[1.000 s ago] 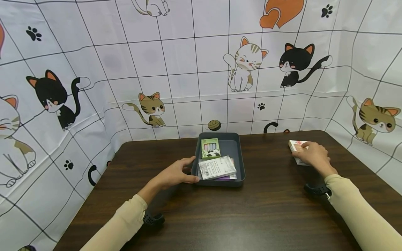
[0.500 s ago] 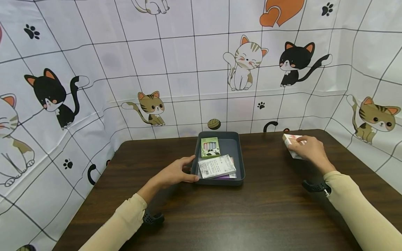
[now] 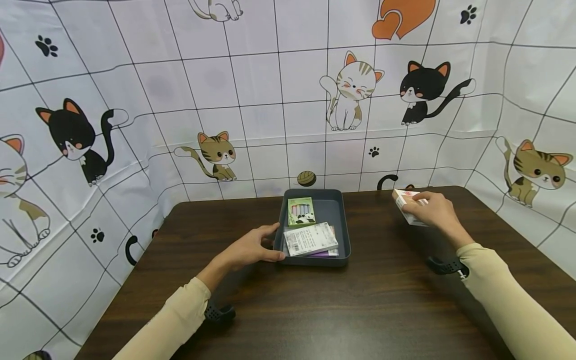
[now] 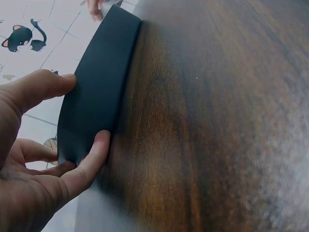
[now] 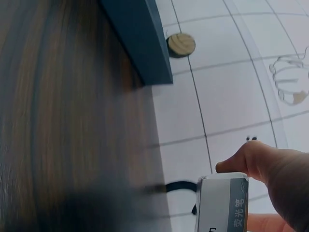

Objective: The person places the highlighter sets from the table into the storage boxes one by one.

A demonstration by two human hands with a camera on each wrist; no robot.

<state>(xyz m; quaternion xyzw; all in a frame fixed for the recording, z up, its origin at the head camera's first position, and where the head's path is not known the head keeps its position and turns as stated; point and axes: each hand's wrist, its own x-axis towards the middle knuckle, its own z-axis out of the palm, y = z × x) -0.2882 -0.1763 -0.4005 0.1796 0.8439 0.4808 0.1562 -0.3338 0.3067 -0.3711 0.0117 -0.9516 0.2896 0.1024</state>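
My right hand (image 3: 434, 209) pinches a small white and orange highlighter box (image 3: 399, 200) above the table's right side. In the right wrist view, Chinese print shows on the grey strip at the end of the highlighter box (image 5: 221, 203). The fingertips of my left hand (image 3: 252, 246) touch the left side and front left corner of a dark grey tray (image 3: 347, 235). Its outer wall meets the fingers in the left wrist view. Inside the tray are a green box with a panda and coloured sticks (image 3: 301, 212), a white printed box (image 3: 311, 240) and a partly hidden purple-edged item beneath it.
The tray stands near the back edge of a dark wooden table (image 3: 315, 310). A white sheet with cat drawings (image 3: 265, 100) hangs behind and along both sides. Bare wood lies between the tray and my right hand.
My right hand has moved left with the highlighter box, which has risen from the table and tilted. My left hand and the tray stay where they were.
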